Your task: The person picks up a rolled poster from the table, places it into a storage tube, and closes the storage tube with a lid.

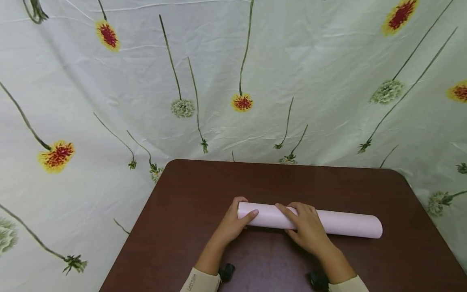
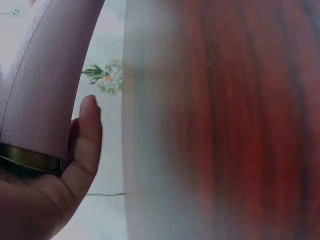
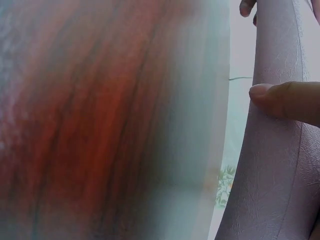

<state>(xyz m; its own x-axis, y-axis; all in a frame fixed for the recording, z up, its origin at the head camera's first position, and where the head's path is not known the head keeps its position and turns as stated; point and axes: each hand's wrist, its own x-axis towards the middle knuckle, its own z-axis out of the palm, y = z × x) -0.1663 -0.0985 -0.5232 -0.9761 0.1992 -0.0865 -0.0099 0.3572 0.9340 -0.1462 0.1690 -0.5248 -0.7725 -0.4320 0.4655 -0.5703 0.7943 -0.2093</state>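
Note:
A pale pink rolled tube (image 1: 346,224) lies lengthwise across the dark brown table (image 1: 255,178). My left hand (image 1: 236,218) grips its left end, fingers curled over the top and thumb along the near side. My right hand (image 1: 304,225) wraps over the tube just right of the left hand. In the left wrist view the tube (image 2: 45,80) has a dark band near its end, and my thumb (image 2: 87,135) lies against it. The right wrist view shows the tube (image 3: 275,150) with my thumb (image 3: 290,102) pressing on its textured surface. The tube's right half is bare.
A white cloth printed with flowers (image 1: 240,101) hangs behind and around the table. The table's rounded far corners and left edge (image 1: 146,211) are in view. Black wrist cameras (image 1: 226,272) show at the sleeves.

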